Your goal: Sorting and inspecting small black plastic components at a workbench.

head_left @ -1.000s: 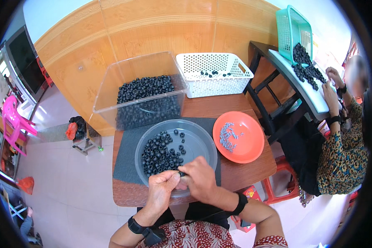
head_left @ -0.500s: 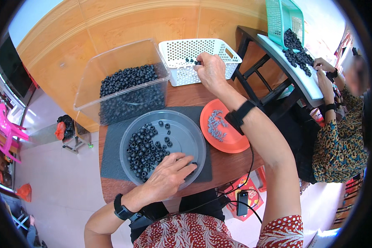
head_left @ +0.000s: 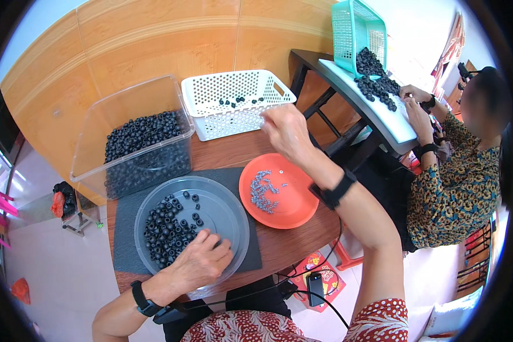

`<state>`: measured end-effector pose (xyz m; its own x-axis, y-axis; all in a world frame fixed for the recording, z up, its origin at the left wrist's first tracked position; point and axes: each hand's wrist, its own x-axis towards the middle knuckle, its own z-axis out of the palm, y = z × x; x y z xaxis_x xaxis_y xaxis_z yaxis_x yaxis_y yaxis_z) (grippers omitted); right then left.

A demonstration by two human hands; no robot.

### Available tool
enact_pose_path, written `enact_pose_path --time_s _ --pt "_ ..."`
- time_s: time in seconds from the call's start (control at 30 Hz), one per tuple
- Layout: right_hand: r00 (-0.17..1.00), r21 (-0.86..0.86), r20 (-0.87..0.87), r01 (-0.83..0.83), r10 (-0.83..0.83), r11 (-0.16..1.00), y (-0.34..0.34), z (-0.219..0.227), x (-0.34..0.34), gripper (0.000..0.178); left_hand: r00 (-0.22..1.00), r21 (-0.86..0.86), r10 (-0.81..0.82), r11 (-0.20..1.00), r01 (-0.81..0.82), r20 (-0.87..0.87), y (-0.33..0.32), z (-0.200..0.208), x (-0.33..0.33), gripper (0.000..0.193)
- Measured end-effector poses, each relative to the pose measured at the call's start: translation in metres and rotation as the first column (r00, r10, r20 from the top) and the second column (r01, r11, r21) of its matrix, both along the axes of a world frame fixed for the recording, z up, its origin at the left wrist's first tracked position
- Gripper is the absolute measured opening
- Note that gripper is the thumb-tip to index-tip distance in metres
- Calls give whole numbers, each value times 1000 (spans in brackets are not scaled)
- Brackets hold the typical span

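Left hand point(head_left: 202, 259) beside the beads point(head_left: 164, 231) in the basin point(head_left: 222, 210), right hand point(head_left: 288, 132) near the basket point(head_left: 229, 122), whether either grip is closed I cannot tell; loose beads at the edge should pinch most cleanly.

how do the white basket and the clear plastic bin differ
The white basket has walls full of holes; the clear plastic bin has solid, see-through ones. The basket holds a few scattered black beads, while the bin holds a deep heap. Both are open-topped and rectangular.
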<state>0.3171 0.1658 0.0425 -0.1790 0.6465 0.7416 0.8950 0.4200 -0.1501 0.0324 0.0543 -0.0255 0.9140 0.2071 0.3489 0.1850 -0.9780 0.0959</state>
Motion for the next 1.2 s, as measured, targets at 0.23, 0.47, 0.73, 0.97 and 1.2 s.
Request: enact_pose_path --time_s 0.23,0.47,0.73,0.97,1.2 --pt "998 -451 49 -5 31 893 -84 -66 55 20 989 6 138 990 -139 48 7 2 -8 30" --pt "979 -520 202 89 21 850 -96 -86 37 25 958 -62 258 966 -252 121 -14 18 -10 34" --pt "994 -561 108 76 -18 824 -101 -78 35 25 896 -205 353 930 -305 270 -28 22 -17 28" --pt "992 -558 107 8 62 830 -104 -93 31 24 884 -230 362 925 -302 296 -34 21 -22 27" --pt "998 -540 12 -41 56 841 -112 -87 37 19 847 -349 447 872 -342 286 -35 23 -26 25"
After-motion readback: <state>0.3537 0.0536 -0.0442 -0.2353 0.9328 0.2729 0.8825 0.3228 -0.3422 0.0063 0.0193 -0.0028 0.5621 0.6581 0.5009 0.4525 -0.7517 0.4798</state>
